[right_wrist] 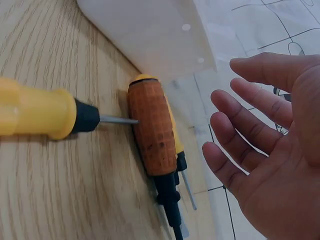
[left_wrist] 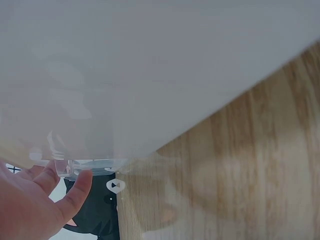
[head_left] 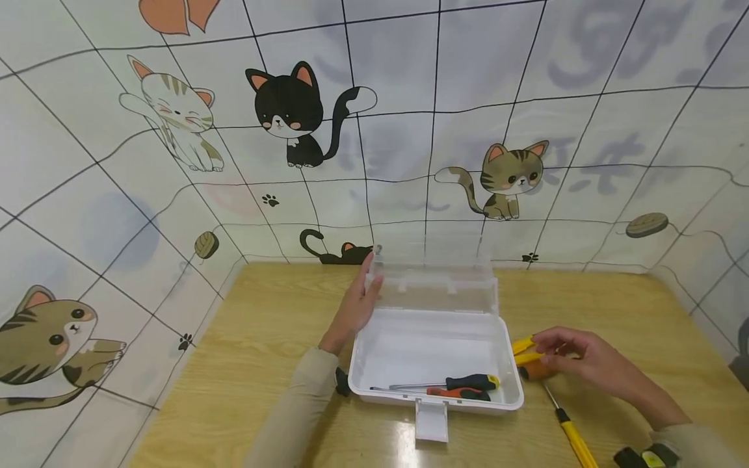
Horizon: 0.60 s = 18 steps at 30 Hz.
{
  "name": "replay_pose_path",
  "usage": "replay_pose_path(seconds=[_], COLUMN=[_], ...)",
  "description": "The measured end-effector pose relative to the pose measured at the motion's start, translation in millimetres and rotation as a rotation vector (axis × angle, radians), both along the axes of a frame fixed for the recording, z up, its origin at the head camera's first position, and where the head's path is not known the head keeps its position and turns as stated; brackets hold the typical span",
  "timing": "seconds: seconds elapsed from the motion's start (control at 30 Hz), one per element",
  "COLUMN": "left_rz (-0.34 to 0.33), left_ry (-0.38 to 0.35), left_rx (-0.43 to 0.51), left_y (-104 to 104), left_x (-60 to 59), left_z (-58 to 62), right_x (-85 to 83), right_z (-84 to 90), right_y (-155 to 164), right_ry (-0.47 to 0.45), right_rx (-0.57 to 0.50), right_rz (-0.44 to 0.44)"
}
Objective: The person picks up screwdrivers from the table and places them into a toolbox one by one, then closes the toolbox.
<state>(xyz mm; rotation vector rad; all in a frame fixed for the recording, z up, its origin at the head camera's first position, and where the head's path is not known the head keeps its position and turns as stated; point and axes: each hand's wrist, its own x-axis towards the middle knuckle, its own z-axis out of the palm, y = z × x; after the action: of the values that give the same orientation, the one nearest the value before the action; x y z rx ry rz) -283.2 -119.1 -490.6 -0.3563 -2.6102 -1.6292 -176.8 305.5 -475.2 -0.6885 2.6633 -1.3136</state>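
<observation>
A white plastic box stands open on the wooden table, its clear lid raised at the back. My left hand holds the lid's left edge; in the left wrist view my left hand has thumb and fingers on either side of the lid's clear corner. Two screwdrivers lie inside, one black and yellow, one orange. Just right of the box, my right hand hovers open over an orange-handled screwdriver and a yellow-handled tool. In the right wrist view, my right hand touches neither.
Another yellow-handled screwdriver lies near the front right, its tip toward the orange handle. The box's latch sticks out at the front. Cat-patterned walls close in the table at the back and both sides.
</observation>
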Motion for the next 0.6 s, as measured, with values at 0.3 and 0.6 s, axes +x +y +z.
replay_pose_path(seconds=[0.3, 0.6], left_rz=[-0.001, -0.013], left_ry=[-0.008, -0.019], left_rx=[0.012, 0.004], left_y=[-1.1, -1.0], left_x=[-0.8, -1.5], left_z=[3.7, 1.8], right_x=[-5.3, -3.3], right_z=[-10.4, -14.9], right_y=[10.0, 16.1], right_ry=[0.036, 0.026], right_rx=[0.064, 0.101], right_rz=[-0.022, -0.059])
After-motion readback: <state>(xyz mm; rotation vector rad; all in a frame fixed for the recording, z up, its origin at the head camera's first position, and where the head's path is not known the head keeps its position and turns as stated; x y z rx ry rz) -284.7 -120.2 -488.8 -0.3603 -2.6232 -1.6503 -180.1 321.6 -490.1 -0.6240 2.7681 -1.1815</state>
